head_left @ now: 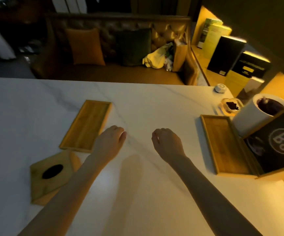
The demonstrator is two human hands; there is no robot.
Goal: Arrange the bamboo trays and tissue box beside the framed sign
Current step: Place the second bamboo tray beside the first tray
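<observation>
One bamboo tray lies at an angle left of centre on the white marble table. A second bamboo tray lies on the right, against the dark framed sign marked "B8". A square bamboo tissue box with a dark oval slot sits at the front left. My left hand hovers over the table by the near right corner of the left tray, fingers loosely curled, holding nothing. My right hand hangs mid-table, fingers curled down and empty.
Behind the sign stands a white cylindrical holder, with a glass ashtray and a small white round device beyond it. A brown sofa with cushions runs along the table's far edge. Boxes stand on a lit shelf at right.
</observation>
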